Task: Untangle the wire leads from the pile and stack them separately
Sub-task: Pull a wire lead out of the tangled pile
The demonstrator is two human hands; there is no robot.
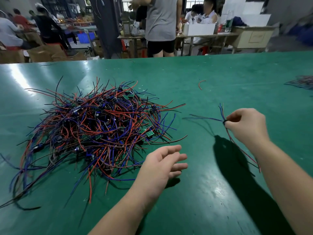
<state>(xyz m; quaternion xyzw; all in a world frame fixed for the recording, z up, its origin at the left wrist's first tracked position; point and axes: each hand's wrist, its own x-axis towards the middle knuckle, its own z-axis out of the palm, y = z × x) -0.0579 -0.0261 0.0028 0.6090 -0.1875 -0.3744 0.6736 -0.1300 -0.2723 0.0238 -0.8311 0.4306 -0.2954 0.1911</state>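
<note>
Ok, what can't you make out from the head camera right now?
Head view only.
Wire lead: its middle is covered by the pinching right hand; one lead or several, unclear.
Pile: lower leads buried under the top ones; count unknowable.
Second bundle: blurred and cut off by the right edge.
Left hand: open by the pile; whether it touches the nearest leads is unclear.

One pile, one stack, one held lead, one stray wire.
</note>
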